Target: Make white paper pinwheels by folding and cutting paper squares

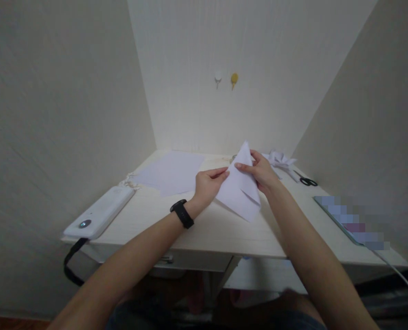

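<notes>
both hands meet over the middle of the pale wooden bench (224, 229), holding a folded white paper (240, 192) shaped like a long triangle, its tip pointing toward twelve o'clock and its wide end hanging toward five o'clock just above the bench top. the left hand (209, 183) pinches the paper's left edge between thumb and fingers; a black wristband (182, 213) sits on that wrist. the right hand (261, 174) grips the paper from the three o'clock side, thumb on the front face and fingers curled behind, so the two thumbs nearly touch at the fold.

at ten o'clock from the hands a flat sheet of white paper (171, 173) lies on the bench, well apart from the folded one. farther out at eight o'clock a white oblong device (101, 213) rests on the bench corner, a black strap (72, 261) dangling off the edge below it. at two o'clock, just past the right hand, lies a crumpled bit of white paper (280, 159), and beyond it black-handled scissors (307, 181). on the back wall at twelve o'clock are a white hook (218, 79) and a yellow hook (234, 79).
</notes>
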Demonstrator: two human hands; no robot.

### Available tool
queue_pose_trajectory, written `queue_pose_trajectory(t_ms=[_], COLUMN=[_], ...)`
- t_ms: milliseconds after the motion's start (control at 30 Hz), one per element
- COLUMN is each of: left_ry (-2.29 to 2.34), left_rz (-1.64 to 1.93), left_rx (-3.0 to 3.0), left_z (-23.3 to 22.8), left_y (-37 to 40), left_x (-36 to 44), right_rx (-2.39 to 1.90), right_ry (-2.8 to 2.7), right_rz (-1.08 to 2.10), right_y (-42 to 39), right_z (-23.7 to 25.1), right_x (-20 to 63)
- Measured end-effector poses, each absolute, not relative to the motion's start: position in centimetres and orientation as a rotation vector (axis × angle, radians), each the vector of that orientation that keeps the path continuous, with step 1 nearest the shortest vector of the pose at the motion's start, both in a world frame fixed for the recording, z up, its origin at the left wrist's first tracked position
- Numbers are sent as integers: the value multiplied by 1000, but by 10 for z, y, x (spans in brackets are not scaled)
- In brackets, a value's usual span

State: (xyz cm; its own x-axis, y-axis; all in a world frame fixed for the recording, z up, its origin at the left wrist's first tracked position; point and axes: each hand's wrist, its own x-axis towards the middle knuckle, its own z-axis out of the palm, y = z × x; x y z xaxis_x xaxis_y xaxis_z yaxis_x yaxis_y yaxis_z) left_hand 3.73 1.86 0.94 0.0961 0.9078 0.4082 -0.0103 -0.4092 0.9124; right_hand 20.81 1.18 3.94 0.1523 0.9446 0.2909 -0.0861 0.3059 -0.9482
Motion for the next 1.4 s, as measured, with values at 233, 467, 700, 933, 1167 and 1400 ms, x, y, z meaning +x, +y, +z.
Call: queue_pose_trajectory(t_ms=[233,467,700,933,1167,1400], left_ry=[938,855,694,763,754,746], left_rz=[1484,1441,1258,1241,1203,1202], left_rx=[1484,1434,1416,1377,1420,1453], left_z=[5,13,21,16,14,13], left_y=[27,27,34,39,39,38], left_x=[33,30,22,23,23,24], right_rx=[-1021,-1040,-1020,-1102,-1135,-1126], right_ry=[-1229,-1254,-1444,-1542,-1442,-1391], right_rz=[953,1123,1367,1345,1407,1334], right_y=[34,31,10,7,28,36], right_z=[49,51,54,52,55,62], right_x=[202,208,199,192,204,196])
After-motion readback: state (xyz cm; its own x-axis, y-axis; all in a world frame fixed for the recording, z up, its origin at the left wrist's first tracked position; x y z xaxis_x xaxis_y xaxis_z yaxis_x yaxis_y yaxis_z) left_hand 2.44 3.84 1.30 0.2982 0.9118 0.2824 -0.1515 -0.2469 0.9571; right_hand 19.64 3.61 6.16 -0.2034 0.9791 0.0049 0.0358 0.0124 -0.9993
